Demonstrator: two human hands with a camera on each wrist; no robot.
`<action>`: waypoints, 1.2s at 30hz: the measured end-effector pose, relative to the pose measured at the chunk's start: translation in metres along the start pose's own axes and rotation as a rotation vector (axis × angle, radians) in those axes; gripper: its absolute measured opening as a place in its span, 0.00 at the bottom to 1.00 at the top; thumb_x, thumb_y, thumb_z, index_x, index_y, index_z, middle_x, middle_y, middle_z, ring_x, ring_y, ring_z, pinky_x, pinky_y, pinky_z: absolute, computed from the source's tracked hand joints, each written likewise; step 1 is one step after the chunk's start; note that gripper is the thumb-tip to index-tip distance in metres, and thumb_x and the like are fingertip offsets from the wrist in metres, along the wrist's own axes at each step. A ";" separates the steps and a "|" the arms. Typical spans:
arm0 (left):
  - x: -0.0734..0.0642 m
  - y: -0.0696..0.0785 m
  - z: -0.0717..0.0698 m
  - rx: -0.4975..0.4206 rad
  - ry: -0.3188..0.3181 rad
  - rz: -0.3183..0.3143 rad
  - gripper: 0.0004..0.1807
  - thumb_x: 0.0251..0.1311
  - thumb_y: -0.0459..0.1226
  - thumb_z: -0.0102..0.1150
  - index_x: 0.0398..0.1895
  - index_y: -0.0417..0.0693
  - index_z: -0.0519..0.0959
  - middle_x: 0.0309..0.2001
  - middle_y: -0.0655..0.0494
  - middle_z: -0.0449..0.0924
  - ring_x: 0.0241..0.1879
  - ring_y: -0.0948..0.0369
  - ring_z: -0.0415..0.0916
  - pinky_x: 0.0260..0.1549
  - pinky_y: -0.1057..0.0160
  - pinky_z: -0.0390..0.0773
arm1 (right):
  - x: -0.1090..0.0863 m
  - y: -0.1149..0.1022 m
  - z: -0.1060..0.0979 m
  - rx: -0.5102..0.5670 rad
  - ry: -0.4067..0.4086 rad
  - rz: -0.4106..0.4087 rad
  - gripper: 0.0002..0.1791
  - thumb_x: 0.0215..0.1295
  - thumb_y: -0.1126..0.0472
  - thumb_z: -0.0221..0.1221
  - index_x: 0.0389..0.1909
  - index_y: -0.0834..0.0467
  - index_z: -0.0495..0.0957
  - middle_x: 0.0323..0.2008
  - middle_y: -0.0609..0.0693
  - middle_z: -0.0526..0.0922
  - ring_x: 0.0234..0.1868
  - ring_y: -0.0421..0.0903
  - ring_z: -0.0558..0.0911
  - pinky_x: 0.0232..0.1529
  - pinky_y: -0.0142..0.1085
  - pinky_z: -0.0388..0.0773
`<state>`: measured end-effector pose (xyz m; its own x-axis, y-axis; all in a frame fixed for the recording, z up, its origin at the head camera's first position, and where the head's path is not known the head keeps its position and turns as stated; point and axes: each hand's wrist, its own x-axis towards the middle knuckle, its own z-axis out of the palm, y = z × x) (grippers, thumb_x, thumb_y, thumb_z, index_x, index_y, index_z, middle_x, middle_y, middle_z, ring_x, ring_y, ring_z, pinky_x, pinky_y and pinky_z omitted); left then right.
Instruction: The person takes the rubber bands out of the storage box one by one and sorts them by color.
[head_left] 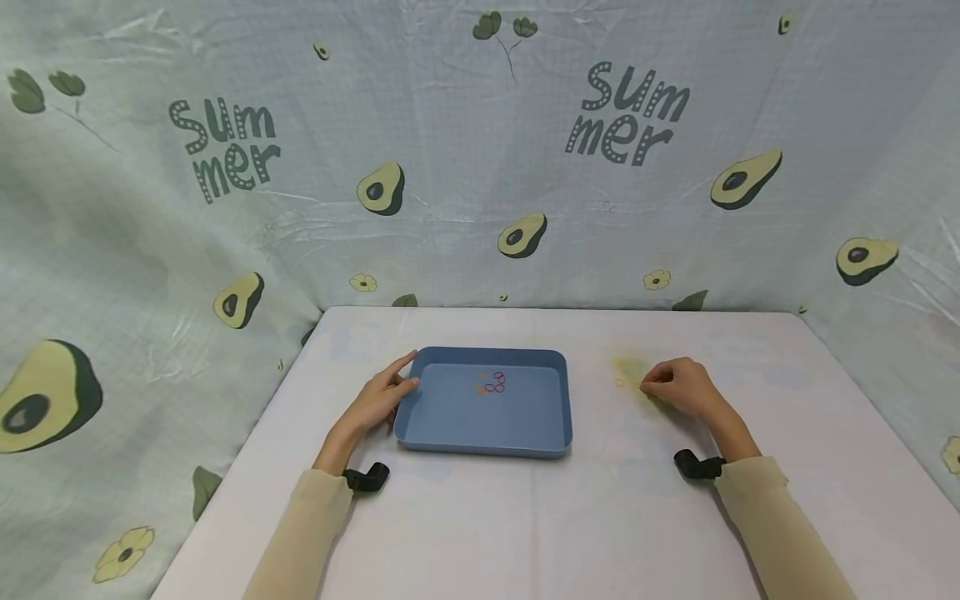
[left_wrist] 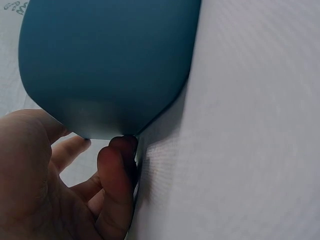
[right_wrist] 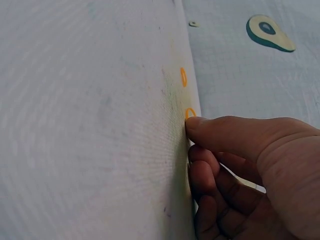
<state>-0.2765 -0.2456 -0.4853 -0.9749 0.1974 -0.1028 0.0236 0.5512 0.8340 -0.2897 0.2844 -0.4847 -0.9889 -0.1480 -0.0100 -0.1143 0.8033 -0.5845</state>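
My left hand (head_left: 378, 402) grips the left side of a shallow blue tray (head_left: 480, 427), thumb at the rim; the left wrist view shows the other fingers curled against its outer wall (left_wrist: 110, 75). Inside the tray lie small red rubber bands (head_left: 498, 388) and orange rubber bands (head_left: 482, 390), grouped near the middle. Right of the tray, my right hand (head_left: 681, 387) is low over the table, pinching a small orange rubber band (right_wrist: 190, 109) between thumb and fingertips. A second orange rubber band (right_wrist: 182, 77) lies on the table just beyond it.
A white cloth covers the table (head_left: 480, 525), with a yellowish patch (head_left: 632, 367) near my right fingertips. Behind the table and along its sides hangs a pale curtain (head_left: 450, 108) printed with avocados. Black wrist cameras (head_left: 697, 465) sit on both wrists.
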 end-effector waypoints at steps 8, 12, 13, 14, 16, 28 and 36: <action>0.000 0.000 0.000 -0.009 -0.001 0.003 0.35 0.77 0.48 0.54 0.83 0.63 0.56 0.52 0.36 0.78 0.22 0.58 0.72 0.21 0.59 0.77 | 0.000 -0.001 -0.001 0.000 0.006 -0.003 0.10 0.67 0.56 0.67 0.37 0.59 0.89 0.33 0.52 0.89 0.35 0.45 0.81 0.39 0.38 0.76; 0.001 0.001 0.000 -0.014 -0.003 0.005 0.35 0.77 0.48 0.54 0.83 0.63 0.56 0.52 0.36 0.78 0.22 0.58 0.71 0.21 0.58 0.77 | 0.000 -0.001 -0.001 -0.001 0.010 -0.002 0.11 0.67 0.56 0.67 0.38 0.60 0.89 0.34 0.52 0.89 0.35 0.44 0.81 0.39 0.38 0.76; 0.001 0.001 0.000 -0.015 -0.002 0.006 0.35 0.77 0.48 0.54 0.83 0.62 0.57 0.51 0.36 0.78 0.22 0.58 0.71 0.21 0.58 0.77 | -0.001 0.000 -0.001 0.001 0.010 0.000 0.11 0.67 0.56 0.68 0.38 0.60 0.89 0.34 0.51 0.89 0.35 0.44 0.81 0.39 0.38 0.76; 0.001 0.001 0.000 -0.015 -0.001 0.005 0.35 0.77 0.48 0.54 0.83 0.62 0.57 0.51 0.36 0.78 0.22 0.58 0.71 0.20 0.58 0.77 | -0.001 0.000 0.000 0.003 0.008 -0.001 0.11 0.66 0.56 0.68 0.38 0.60 0.89 0.33 0.52 0.89 0.35 0.45 0.81 0.38 0.38 0.76; 0.001 0.001 0.000 -0.016 -0.003 0.006 0.35 0.77 0.48 0.54 0.83 0.62 0.56 0.51 0.36 0.78 0.22 0.58 0.71 0.20 0.58 0.77 | -0.002 0.000 0.000 0.005 0.005 0.003 0.11 0.66 0.56 0.68 0.39 0.61 0.89 0.34 0.52 0.89 0.35 0.45 0.81 0.38 0.37 0.76; 0.002 -0.002 0.000 -0.006 0.004 -0.005 0.35 0.77 0.49 0.54 0.83 0.64 0.57 0.52 0.36 0.78 0.21 0.58 0.70 0.21 0.58 0.77 | 0.000 -0.001 -0.002 0.012 0.001 -0.008 0.10 0.66 0.58 0.68 0.40 0.61 0.89 0.34 0.52 0.89 0.36 0.44 0.81 0.39 0.37 0.77; 0.004 -0.002 0.000 0.009 0.006 -0.005 0.35 0.77 0.49 0.54 0.83 0.64 0.56 0.51 0.37 0.78 0.23 0.58 0.71 0.22 0.58 0.77 | 0.001 0.002 -0.004 0.047 -0.022 -0.021 0.12 0.66 0.58 0.68 0.44 0.63 0.87 0.35 0.53 0.87 0.36 0.42 0.81 0.40 0.37 0.76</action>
<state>-0.2805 -0.2461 -0.4878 -0.9763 0.1898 -0.1040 0.0205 0.5593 0.8287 -0.2912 0.2881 -0.4832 -0.9840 -0.1777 -0.0145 -0.1302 0.7719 -0.6223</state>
